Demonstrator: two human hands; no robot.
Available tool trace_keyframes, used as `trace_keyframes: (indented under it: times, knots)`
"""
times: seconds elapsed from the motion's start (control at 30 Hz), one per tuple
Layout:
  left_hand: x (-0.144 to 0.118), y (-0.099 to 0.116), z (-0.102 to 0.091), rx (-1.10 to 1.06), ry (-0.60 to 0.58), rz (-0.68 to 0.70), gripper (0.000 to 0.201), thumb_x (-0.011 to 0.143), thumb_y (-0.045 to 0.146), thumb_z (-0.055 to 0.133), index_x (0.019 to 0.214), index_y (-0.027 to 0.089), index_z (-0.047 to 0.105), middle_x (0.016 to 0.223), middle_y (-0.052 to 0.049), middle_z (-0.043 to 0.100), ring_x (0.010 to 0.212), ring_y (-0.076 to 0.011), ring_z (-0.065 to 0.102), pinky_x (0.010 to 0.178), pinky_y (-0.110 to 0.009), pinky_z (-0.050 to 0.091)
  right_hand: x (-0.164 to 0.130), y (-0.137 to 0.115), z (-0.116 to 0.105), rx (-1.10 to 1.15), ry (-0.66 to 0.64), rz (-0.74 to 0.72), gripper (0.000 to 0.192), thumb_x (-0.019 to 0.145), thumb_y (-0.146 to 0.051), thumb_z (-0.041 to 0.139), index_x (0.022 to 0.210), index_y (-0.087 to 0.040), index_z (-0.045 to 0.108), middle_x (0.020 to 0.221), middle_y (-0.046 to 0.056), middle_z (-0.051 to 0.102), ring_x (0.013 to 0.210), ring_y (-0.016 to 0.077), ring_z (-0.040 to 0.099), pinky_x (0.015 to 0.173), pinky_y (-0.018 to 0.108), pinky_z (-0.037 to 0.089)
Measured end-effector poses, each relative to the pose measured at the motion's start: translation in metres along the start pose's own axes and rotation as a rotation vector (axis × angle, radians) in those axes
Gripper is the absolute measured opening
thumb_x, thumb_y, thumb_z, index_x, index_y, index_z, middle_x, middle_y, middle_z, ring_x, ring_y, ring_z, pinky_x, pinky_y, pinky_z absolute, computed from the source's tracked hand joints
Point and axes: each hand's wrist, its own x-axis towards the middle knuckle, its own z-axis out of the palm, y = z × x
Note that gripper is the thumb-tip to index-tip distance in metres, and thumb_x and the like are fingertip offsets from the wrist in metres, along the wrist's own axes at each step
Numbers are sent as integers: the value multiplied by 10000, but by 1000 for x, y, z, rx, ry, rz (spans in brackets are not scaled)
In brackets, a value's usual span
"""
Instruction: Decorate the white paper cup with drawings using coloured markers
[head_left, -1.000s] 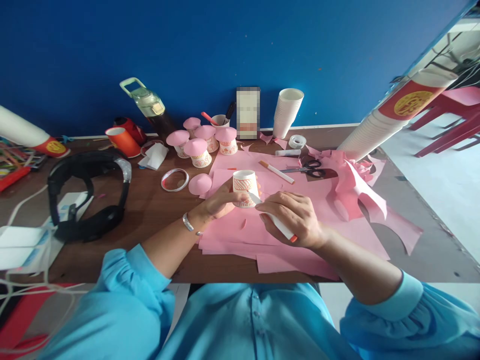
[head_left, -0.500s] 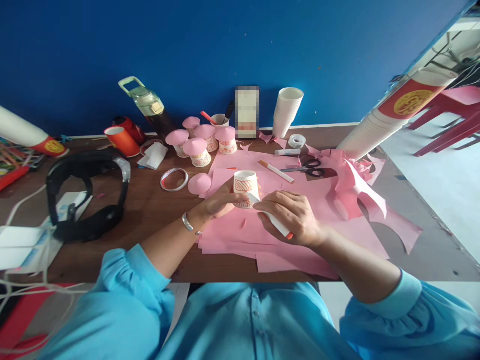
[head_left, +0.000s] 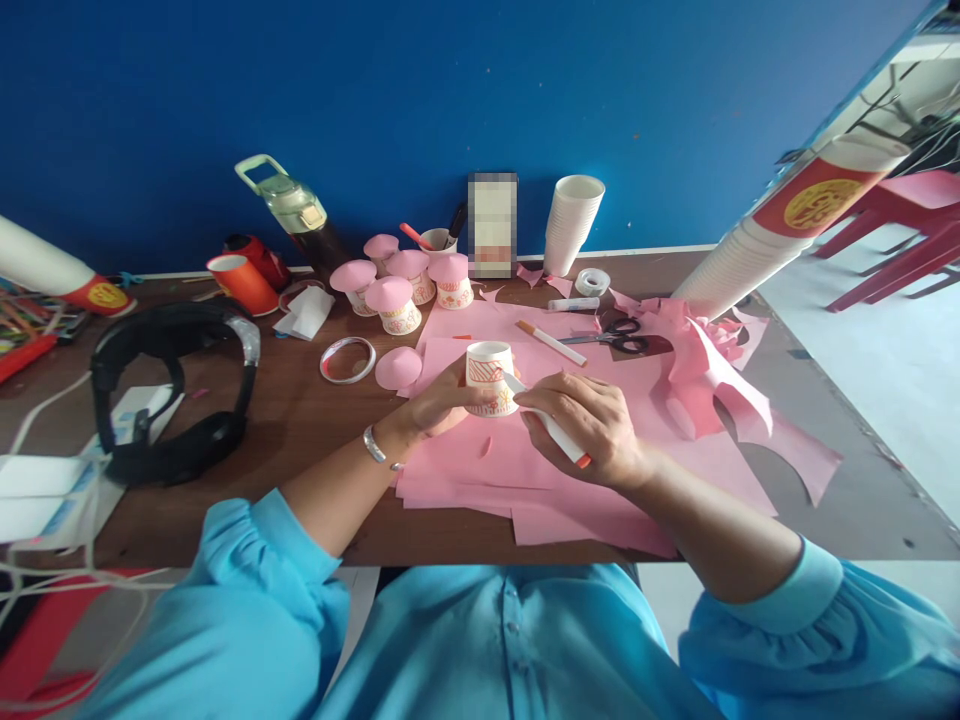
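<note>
My left hand [head_left: 442, 400] grips an upside-down white paper cup [head_left: 489, 375] with orange drawings, standing on pink paper sheets [head_left: 525, 470]. My right hand [head_left: 589, 425] holds a white marker with an orange end [head_left: 559, 438], its tip touching the cup's right side. Several finished cups with pink domed tops [head_left: 397, 300] stand behind, and a loose pink dome [head_left: 399, 367] lies just left of my left hand.
Black scissors [head_left: 619, 335], another marker [head_left: 551, 342], tape rolls [head_left: 594, 281] and pink scraps [head_left: 720, 380] lie to the right. A cup stack [head_left: 574, 225], bottle [head_left: 296, 210], orange cup [head_left: 244, 282], headphones [head_left: 176, 390] and tape ring [head_left: 349, 358] stand behind and to the left.
My right hand has shifted slightly up and toward the cup, bringing the marker tip higher on its side. My left hand and the cup stay put.
</note>
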Motion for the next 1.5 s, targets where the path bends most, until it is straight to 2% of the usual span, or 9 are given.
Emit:
trace_keyframes:
  times: [0.13, 0.53, 0.73, 0.83, 0.97, 1.5]
  knots:
    - [1, 2, 2, -5, -27, -7, 217, 801, 296, 843, 942, 165, 742, 861, -43, 681, 810, -171, 616, 773, -308, 516, -1, 1, 0, 3, 3, 15, 222, 944, -66, 625, 1135, -177, 651, 856, 39, 706, 729, 166, 685, 644, 278, 582]
    - [0, 1, 0, -19, -3, -25, 243, 786, 284, 853, 979, 166, 766, 922, -58, 717, 886, -199, 645, 846, -347, 524, -2, 3, 1, -12, 19, 45, 208, 959, -79, 614, 1129, -193, 646, 878, 39, 723, 735, 168, 698, 654, 285, 590]
    - [-1, -1, -1, -9, -33, -9, 240, 821, 283, 833, 1027, 175, 772, 959, -62, 722, 921, -204, 652, 869, -344, 525, -2, 3, 0, -7, 25, 48, 268, 946, -75, 606, 1174, -213, 631, 877, 27, 730, 731, 165, 709, 647, 287, 601]
    - [-1, -2, -1, -3, -8, -7, 254, 830, 302, 825, 1042, 172, 769, 982, -70, 729, 932, -208, 661, 869, -343, 522, -2, 1, -1, 37, 31, 22, 324, 927, -68, 619, 1218, -211, 631, 878, 27, 729, 728, 166, 713, 651, 286, 611]
    - [0, -2, -1, -14, -5, 10, 290, 806, 303, 831, 1050, 167, 751, 992, -79, 734, 900, -204, 656, 834, -335, 515, -3, -1, 0, 67, -10, -36, 299, 933, -75, 640, 1211, -185, 630, 872, 40, 731, 740, 170, 721, 647, 288, 607]
    - [2, 0, 2, 24, -12, 23, 318, 797, 340, 857, 1021, 167, 712, 933, -64, 690, 878, -202, 629, 815, -339, 502, -5, 0, 5, 57, -33, -43, 363, 942, -86, 645, 1291, -183, 624, 896, 38, 739, 752, 179, 728, 649, 297, 610]
